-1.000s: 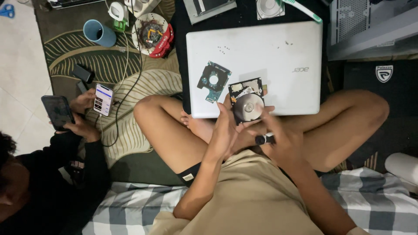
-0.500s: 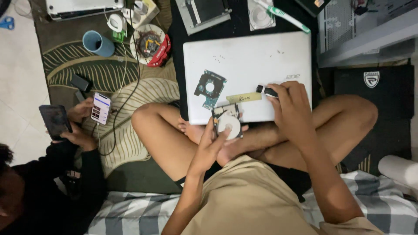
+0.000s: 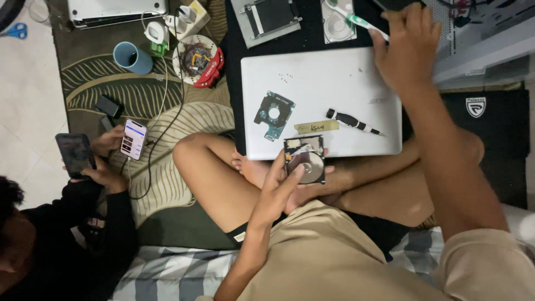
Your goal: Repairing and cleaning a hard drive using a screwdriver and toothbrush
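Observation:
My left hand (image 3: pixel 277 191) holds an opened hard drive (image 3: pixel 304 160) with its shiny platter showing, at the near edge of a closed silver laptop (image 3: pixel 312 78) that rests on my crossed legs. My right hand (image 3: pixel 405 47) stretches past the laptop's far right corner, fingers apart, its tips at a dark thing (image 3: pixel 392 4) cut off by the frame's top edge. On the lid lie a black precision screwdriver (image 3: pixel 353 121), a green circuit board (image 3: pixel 273 115) and a tan label strip (image 3: pixel 316 127).
Another person sits at the left holding a dark phone (image 3: pixel 74 154) and a lit phone (image 3: pixel 134 139) on a cable. Beyond are a blue cup (image 3: pixel 131 57), a round dish of parts (image 3: pixel 196 58), a drive caddy (image 3: pixel 271 19), a toothbrush (image 3: pixel 356 22) and a computer case (image 3: pixel 485 33).
My right hand set the screwdriver down on the lid and reached up to the far right. The drive dropped to the laptop's near edge, still in my left hand.

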